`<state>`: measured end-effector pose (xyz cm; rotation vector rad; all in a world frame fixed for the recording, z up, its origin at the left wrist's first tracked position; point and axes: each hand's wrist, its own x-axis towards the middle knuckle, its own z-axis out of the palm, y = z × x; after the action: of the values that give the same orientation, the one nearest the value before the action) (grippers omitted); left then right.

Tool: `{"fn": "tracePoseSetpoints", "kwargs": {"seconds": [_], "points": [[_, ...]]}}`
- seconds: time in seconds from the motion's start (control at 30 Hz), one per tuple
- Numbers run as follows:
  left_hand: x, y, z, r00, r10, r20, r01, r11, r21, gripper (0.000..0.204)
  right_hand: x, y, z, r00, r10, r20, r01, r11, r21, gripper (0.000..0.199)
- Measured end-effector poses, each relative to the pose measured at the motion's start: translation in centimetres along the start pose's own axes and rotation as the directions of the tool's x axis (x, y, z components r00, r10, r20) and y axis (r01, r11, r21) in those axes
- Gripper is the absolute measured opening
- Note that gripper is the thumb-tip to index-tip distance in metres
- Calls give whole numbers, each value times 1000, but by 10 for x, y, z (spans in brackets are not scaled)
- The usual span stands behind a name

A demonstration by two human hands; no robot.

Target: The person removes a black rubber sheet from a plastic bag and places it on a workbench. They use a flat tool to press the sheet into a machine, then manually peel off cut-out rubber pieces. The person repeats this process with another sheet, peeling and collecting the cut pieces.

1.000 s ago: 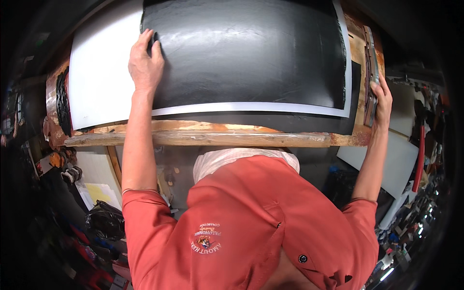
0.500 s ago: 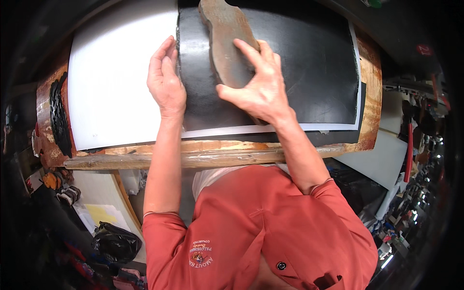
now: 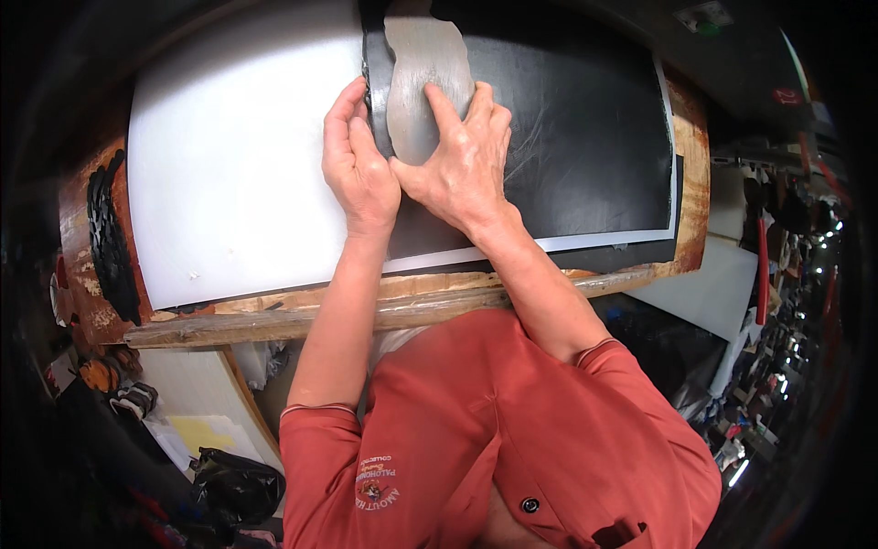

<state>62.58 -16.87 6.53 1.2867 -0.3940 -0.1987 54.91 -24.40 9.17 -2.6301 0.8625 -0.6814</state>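
Observation:
A greyish sole-shaped metal plate with wavy sides, which looks like a cutting die (image 3: 430, 55), lies on the black sheet (image 3: 585, 137) near its left edge. My right hand (image 3: 462, 156) grips the die's near part, index finger on top, the other fingers at its right side and the thumb by its near end. My left hand (image 3: 364, 169) is cupped at the sheet's left edge, fingers stretched forward and nothing visible in them. Its heel meets my right thumb. Under the sheet is a white board (image 3: 238, 183). The die's far end is cut off by shadow and the picture's edge.
The board rests on a wooden table (image 3: 690, 201) with a worn front rail (image 3: 430, 311). Black cut-off strips (image 3: 112, 238) lie along the left side. A dark machine part (image 3: 750, 55) overhangs the far right. Below left is a black plastic bag (image 3: 236, 485).
My right hand has brought the die leftward and turned it straighter, its top now facing up. My left hand has shifted right and closer to it. The whole view has turned slightly.

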Motion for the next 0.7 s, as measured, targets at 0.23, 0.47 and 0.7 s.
{"fn": "tracePoseSetpoints", "kwargs": {"seconds": [0.23, 0.47, 0.7], "points": [[-23, 20, -13, 999, 8, -40, -3, 991, 132, 34, -12, 18, -30, 985, -146, 95, 131, 980, 147, 98], [-153, 43, -52, 922, 158, 354, -305, 860, 410, 12, -45, 38, -20, 986, -160, 37, 139, 933, 333, 81], [-159, 18, -40, 781, 265, 565, -604, 553, 574, 15, -40, 26, -5, 993, -116, -28, 119, 952, 282, 80]]}}
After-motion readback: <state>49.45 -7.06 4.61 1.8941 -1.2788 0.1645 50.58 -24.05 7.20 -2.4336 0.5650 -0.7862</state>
